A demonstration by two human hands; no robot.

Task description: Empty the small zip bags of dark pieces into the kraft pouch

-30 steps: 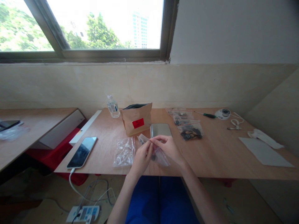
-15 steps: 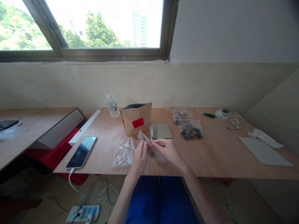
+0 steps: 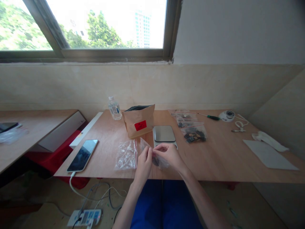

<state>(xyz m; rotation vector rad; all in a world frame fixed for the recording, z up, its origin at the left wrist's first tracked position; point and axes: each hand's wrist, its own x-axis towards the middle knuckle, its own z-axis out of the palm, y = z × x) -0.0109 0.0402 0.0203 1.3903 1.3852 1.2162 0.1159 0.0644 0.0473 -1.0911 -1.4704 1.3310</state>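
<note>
Between both hands, over the front of the table, is a small clear zip bag [image 3: 164, 163] with something dark inside that I cannot make out. My left hand [image 3: 144, 160] pinches its upper edge from the left. On the right, my right hand [image 3: 169, 153] pinches the same edge, fingertips close to the left ones. Just behind the hands lies a flat scale [image 3: 164, 133] with a metal top, its front partly covered by the right hand. Left of my left hand rests a crumpled clear zip bag [image 3: 126, 155]. A brown paper pouch [image 3: 140, 119] with a red label stands open-topped behind it.
A phone [image 3: 83, 156] on a charging cable and a water bottle [image 3: 115, 109] are to the left. Filled zip bags [image 3: 194, 135], a green-handled screwdriver [image 3: 213, 117], a white dome camera [image 3: 227, 116] and a white sheet [image 3: 269, 155] lie rightward. A power strip [image 3: 85, 218] sits below.
Both hands have shifted slightly, and the small zip bag has tilted lower between them. My right hand's fingers arch more. The things on the table stay in place.
</note>
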